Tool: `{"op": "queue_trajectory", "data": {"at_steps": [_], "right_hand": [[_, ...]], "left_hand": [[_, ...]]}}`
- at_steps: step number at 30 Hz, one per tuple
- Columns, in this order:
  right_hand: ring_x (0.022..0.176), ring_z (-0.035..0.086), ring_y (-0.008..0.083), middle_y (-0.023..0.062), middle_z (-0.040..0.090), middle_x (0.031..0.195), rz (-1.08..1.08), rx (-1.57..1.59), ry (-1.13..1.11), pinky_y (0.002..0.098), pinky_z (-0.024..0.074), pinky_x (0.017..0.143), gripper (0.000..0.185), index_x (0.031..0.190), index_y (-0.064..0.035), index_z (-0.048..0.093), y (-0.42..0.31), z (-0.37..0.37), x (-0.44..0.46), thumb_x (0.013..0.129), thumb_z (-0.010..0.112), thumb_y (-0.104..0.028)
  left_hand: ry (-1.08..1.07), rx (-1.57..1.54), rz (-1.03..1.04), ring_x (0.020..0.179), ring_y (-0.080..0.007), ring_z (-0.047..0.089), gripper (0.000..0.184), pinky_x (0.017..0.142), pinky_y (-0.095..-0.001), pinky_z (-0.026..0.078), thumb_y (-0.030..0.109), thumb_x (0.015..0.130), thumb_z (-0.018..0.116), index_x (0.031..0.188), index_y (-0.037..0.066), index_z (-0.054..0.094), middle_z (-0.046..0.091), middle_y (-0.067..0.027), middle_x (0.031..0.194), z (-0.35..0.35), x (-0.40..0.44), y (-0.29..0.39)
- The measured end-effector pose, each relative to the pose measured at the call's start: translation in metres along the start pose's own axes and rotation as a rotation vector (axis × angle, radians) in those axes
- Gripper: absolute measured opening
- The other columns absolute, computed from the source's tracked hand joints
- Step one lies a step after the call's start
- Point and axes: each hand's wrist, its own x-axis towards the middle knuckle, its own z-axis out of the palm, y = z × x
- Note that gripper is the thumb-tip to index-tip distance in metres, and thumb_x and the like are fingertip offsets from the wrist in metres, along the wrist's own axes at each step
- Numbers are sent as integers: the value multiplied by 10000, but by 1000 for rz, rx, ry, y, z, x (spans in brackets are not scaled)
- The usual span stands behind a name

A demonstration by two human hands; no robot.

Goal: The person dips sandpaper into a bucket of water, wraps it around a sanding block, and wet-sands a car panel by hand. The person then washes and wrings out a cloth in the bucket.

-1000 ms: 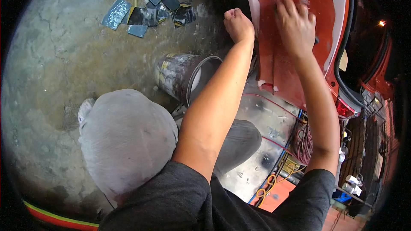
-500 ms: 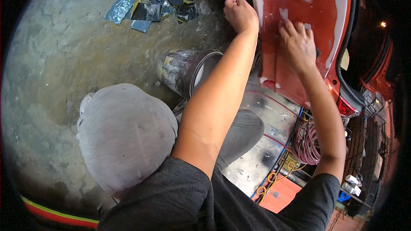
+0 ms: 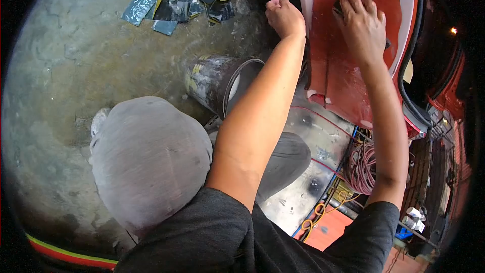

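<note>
Pad [image 3: 337, 8], under R fingers [image 3: 356, 3], prob. touching panel [image 3: 341, 78]

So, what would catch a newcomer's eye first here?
Probably the bright red car panel at upper right, with the right hand on it over what looks like a dark pad. Next, the untidy pile of dark sheets on the floor at upper left, then the smeared bucket near the middle, partly hidden by the left forearm.

We're up on the wearer's head, one wide, round view peering forward and steeply down: dark shirt [image 3: 202, 232] right up close at the bottom, left hand [image 3: 286, 19] and right hand [image 3: 362, 29] farther out towards the top, concrete floor [image 3: 65, 86] filling the left.
</note>
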Motion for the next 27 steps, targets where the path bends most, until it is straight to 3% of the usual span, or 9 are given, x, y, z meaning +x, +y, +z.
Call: {"op": "queue_trajectory", "data": {"at_steps": [6,10,16,20,21,22,24,25,27], "right_hand": [[1104,567,240,-17,585,1320,-115,25,-49,428,490,852,361,1242,-202,678,-5,12,-40,887,614,-214],[1139,572,230,-49,573,1377,104,-60,36,430,498,864,283,1172,-220,684,-3,-3,11,897,630,-264],[1157,563,215,-45,576,1353,1,-12,-11,421,503,862,295,1192,-204,676,-12,11,-28,910,617,-267],[1107,644,287,16,675,1244,228,-217,131,476,520,881,386,1246,-190,662,8,-14,50,897,726,-341],[1092,629,288,96,653,1247,361,56,250,415,482,1016,409,1246,-61,637,3,-52,64,908,768,-250],[1089,622,278,128,643,1192,404,74,405,414,497,964,348,1172,-62,649,14,-45,68,886,770,-220],[1063,658,323,47,703,1197,291,137,541,464,510,913,413,1242,-163,684,45,-30,42,861,775,-295],[1045,662,333,75,708,1196,342,241,462,454,504,929,424,1235,-132,692,38,-35,24,843,793,-261],[1060,659,357,140,712,1189,408,501,292,450,496,953,443,1226,-68,694,8,-43,-28,821,801,-213]], "left_hand": [[36,-19,51,1138,-417,584,373,1002,-490,456,272,1000,507,1152,-54,602,601,-279,1212,3,-6,10],[52,-4,7,1128,-415,593,364,1000,-487,458,262,998,510,1142,-58,609,616,-277,1180,3,-15,4],[61,37,65,1134,-430,591,394,1001,-498,459,272,989,532,1182,-63,607,605,-291,1216,-6,-2,3],[33,176,140,1279,-451,486,529,1097,-503,381,340,1000,549,1302,-94,522,541,-303,1334,-10,-26,10],[-89,171,127,1395,-469,366,737,1169,-518,309,414,982,590,1462,-101,374,415,-319,1476,-16,-31,15],[-125,217,177,1420,-475,330,809,1183,-525,291,435,967,611,1498,-97,310,366,-320,1512,-14,-31,14],[-200,311,276,1469,-486,258,968,1212,-539,253,476,937,651,1571,-87,183,267,-322,1582,-10,-32,14],[-293,325,259,1511,-490,175,1194,1242,-544,201,550,870,731,1606,-65,19,161,-325,1635,-9,-27,19],[-327,327,304,1521,-485,156,1255,1247,-543,190,578,844,759,1605,-63,-6,148,-328,1641,2,-23,28]]}}
